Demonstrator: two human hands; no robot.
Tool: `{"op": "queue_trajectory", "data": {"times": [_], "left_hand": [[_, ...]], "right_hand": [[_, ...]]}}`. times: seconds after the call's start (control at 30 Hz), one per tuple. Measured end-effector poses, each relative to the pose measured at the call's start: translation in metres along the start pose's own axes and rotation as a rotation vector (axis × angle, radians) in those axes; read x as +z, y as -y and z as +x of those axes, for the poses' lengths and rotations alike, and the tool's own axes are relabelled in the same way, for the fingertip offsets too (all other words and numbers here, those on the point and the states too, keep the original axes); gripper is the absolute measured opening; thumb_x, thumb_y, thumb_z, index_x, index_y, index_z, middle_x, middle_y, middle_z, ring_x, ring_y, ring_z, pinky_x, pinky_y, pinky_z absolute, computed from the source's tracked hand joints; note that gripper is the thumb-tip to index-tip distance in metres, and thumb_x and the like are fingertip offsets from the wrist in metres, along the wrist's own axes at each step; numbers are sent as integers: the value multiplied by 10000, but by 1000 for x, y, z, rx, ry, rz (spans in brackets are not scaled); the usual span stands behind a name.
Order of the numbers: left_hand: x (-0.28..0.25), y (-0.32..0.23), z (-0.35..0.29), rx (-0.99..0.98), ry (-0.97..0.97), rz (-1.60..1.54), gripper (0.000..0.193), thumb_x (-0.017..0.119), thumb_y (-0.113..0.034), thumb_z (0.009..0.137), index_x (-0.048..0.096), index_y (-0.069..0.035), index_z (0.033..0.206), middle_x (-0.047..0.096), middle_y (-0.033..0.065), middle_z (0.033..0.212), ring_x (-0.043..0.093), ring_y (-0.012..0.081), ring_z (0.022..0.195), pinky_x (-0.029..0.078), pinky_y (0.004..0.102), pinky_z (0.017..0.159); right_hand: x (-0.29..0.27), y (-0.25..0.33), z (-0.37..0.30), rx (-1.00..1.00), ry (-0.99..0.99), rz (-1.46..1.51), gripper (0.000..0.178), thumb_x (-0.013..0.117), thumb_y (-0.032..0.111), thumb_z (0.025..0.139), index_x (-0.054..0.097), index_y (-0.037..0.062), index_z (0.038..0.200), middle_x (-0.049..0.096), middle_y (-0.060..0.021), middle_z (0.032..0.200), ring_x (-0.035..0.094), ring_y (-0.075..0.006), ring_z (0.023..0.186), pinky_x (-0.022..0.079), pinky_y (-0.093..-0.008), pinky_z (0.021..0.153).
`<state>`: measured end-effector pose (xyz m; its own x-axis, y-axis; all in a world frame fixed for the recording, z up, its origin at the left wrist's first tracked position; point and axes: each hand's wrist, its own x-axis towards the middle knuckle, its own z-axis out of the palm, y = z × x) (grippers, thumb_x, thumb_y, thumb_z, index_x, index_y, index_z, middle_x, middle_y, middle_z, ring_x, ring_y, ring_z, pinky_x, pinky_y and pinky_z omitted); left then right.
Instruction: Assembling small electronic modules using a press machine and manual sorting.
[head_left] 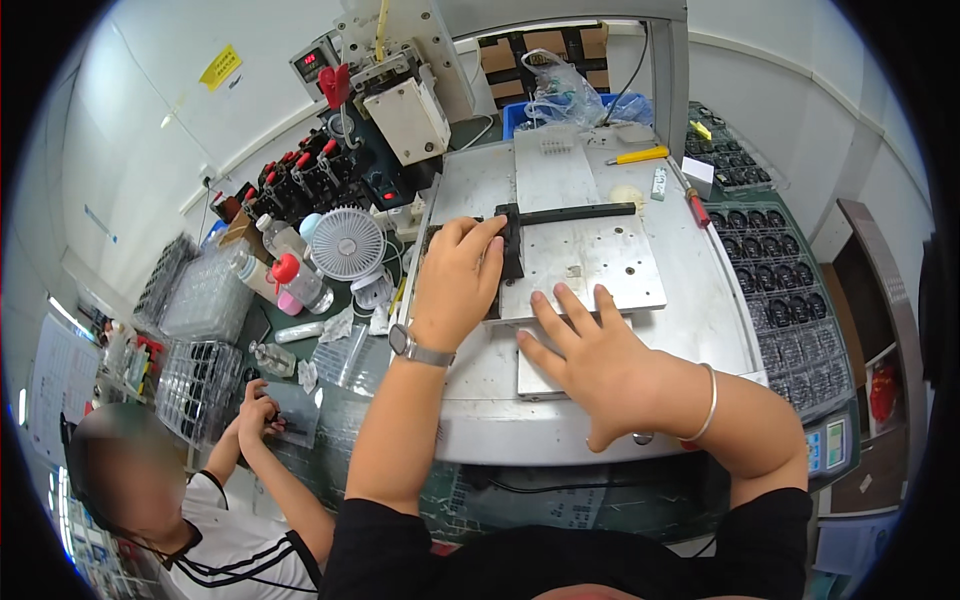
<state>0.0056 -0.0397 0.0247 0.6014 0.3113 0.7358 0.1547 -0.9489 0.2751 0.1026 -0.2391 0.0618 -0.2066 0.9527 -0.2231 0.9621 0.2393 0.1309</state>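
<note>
The left hand (458,280) is bent over a black block (512,250), its fingertips touching the block's upper end; whether it grips the block or only presses against it cannot be told. The right hand (605,365) is free of any object, fingers spread wide, with its fingertips at the front edge of a metal plate (590,262). The black block lies on the left part of that plate, just right of the left hand, and a black bar (590,212) runs from the block toward the right, beyond the right hand's fingertips. Below those fingers, a smaller pale plate (537,377) shows partly.

A watch (420,348) circles the left wrist, a pale bangle (711,402) the right. Around both hands spreads a white surface (705,320). Farther off, beyond the right hand, lie a yellow cutter (640,156) and a red-handled screwdriver (696,205). Well to the right of that hand are clear trays (790,350) holding round black parts. Left of the left hand stand a white fan (347,243) and a red-capped bottle (312,294); beyond it rises a white machine head (408,120). Nearer and well to its left sits a co-worker (225,560) in a white shirt.
</note>
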Motion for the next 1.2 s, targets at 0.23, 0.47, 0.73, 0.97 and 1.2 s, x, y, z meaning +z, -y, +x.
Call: {"op": "queue_trajectory", "data": {"times": [0.23,0.47,0.73,0.97,1.2], "left_hand": [[2,1,2,-41,25,20,287,557,-151,901,603,-90,1178,587,158,1016,584,357,906,472,432,796],[-8,41,-5,-254,145,346,589,648,-276,838,454,-15,1328,556,255,1093,589,427,967,499,458,828],[-14,41,-7,-615,395,304,983,716,-559,700,332,8,1405,448,333,1247,575,471,1051,495,438,895],[-13,53,-11,-517,312,209,1122,795,-390,614,174,117,1399,389,326,1272,540,484,1083,490,428,912],[-16,55,-2,-568,123,95,1121,781,-358,617,149,147,1392,304,338,1300,495,461,1116,445,400,966]], "right_hand": [[1,-2,4,5,-6,19,1169,828,353,513,245,-22,1453,158,-358,1473,150,-516,1384,177,-660,1064],[-1,0,9,7,2,36,1177,831,328,503,234,-26,1454,141,-364,1476,115,-527,1390,149,-664,1071],[0,1,7,12,0,47,1199,837,324,486,223,-15,1458,131,-361,1481,111,-513,1397,133,-652,1083],[0,2,6,13,-2,62,1193,838,310,480,231,-17,1454,133,-363,1481,105,-511,1400,125,-649,1088],[0,2,8,14,-16,76,1199,843,303,461,244,-26,1446,134,-368,1479,105,-517,1398,127,-650,1087]]}}
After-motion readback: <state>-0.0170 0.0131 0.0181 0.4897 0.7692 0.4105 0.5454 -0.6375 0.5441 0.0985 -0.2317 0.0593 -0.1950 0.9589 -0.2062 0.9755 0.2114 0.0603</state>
